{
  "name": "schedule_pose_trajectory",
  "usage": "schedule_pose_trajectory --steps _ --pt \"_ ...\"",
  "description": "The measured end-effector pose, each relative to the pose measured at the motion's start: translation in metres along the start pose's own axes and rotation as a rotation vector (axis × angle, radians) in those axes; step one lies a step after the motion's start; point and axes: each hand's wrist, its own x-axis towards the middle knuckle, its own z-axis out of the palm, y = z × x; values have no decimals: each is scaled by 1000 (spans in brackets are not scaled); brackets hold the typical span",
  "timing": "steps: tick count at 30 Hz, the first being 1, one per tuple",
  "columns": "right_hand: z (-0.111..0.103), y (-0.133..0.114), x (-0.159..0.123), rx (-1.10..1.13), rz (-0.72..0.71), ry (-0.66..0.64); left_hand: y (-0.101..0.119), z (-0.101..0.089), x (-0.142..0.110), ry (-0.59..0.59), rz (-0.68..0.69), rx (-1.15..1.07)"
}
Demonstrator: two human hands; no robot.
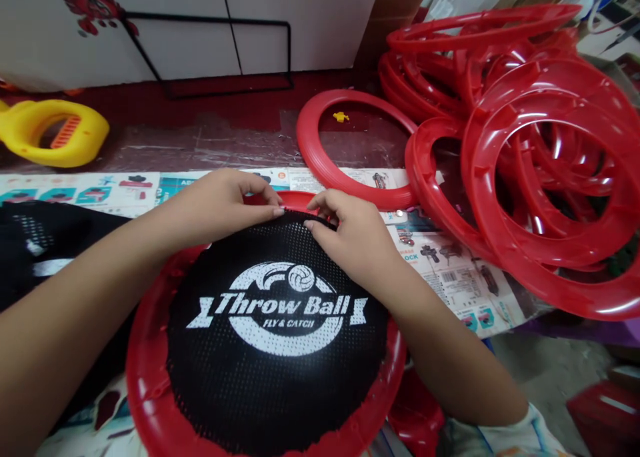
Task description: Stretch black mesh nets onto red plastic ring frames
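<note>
In front of me lies a red plastic ring (150,377) with a round black mesh (280,390) over its opening. White lettering on the mesh reads "Throw Ball Fly & Catch". My left hand (225,200) pinches the far edge of the mesh, thumb and fingers at the ring's rim. Just to its right, my right hand (345,227) has its thumb and curled fingers on the same edge. A short stretch of mesh edge shows between the two thumbs. Part of the far rim is hidden under my hands.
Several red rings (540,170) are heaped at the right, and one ring (310,134) lies flat with a small yellow piece (341,117) inside. Black mesh cloth (45,237) and a yellow handle-like part (75,134) are at left. Behind stands a black wire frame (225,20) against a white box (310,44).
</note>
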Motion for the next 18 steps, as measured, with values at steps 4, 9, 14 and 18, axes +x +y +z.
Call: schedule_pose_trajectory --steps 4,9,14,18 --pt "4 5 4 -112 -208 -48 -4 5 2 62 152 16" --pt "6 12 7 -227 -309 -35 -6 9 2 167 246 110" --pt "8 15 9 -278 -324 -41 -7 9 4 184 217 153" --pt "10 15 11 -308 -313 -21 -6 10 4 203 218 203"
